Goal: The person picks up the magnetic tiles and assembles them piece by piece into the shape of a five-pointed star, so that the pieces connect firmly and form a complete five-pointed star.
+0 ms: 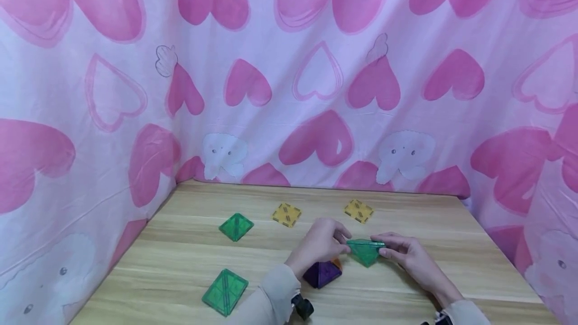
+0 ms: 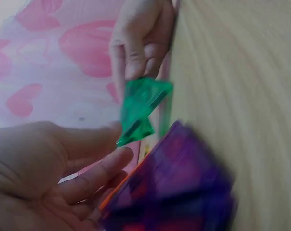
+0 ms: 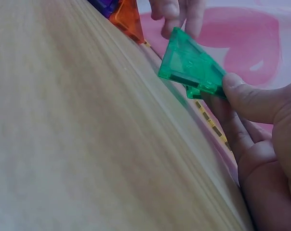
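Head: right hand pinches translucent green plastic triangle above wood-grain table; left hand at opposite corner, grip unclear. Left wrist: glossy purple-and-orange block, blurred, beside left hand. Right wrist: triangle's thick, straight edge.

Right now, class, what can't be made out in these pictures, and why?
Orange piece: mostly hidden by the purple piece and left hand, head view.
Purple piece: blurred, left wrist view.
Left hand: beyond the fingers, cut off by the top edge, right wrist view.
Whether the left hand touches the green piece: too blurred, left wrist view.
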A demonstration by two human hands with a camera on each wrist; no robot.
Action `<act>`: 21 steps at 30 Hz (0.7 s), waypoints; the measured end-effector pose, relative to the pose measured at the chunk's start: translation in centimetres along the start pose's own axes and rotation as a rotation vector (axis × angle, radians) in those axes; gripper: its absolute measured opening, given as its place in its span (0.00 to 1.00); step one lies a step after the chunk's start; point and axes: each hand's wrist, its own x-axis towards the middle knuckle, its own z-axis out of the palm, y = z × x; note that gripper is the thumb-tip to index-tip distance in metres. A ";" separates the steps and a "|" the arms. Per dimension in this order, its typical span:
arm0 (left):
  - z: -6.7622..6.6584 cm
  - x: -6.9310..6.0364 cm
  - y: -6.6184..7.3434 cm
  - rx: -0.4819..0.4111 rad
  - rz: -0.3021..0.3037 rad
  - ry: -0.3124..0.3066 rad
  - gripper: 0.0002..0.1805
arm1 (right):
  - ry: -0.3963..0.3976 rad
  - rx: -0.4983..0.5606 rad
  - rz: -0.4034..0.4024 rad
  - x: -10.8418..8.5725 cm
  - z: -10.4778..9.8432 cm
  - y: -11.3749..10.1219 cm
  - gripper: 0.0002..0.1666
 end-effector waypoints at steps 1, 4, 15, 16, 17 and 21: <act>-0.4 -0.3 -0.3 -0.004 0.006 -0.012 0.11 | 0.001 -0.002 0.002 -0.1 0.0 0.1 0.23; -2.1 -1.3 -1.3 0.006 0.000 -0.026 0.14 | 0.009 -0.003 -0.003 -0.2 0.1 0.3 0.23; -5.4 -4.0 -2.8 0.271 -0.010 -0.213 0.36 | 0.003 0.081 -0.003 -0.1 2.0 -1.2 0.23; -5.3 -3.9 -2.8 0.276 -0.002 -0.215 0.36 | -0.001 0.096 0.003 -0.1 2.4 -1.4 0.23; -5.1 -3.9 -2.7 0.280 0.001 -0.212 0.36 | -0.011 0.107 0.000 0.0 2.9 -1.5 0.23; -4.8 -3.6 -2.6 0.274 0.007 -0.208 0.35 | -0.042 0.138 0.014 0.2 3.9 -2.1 0.24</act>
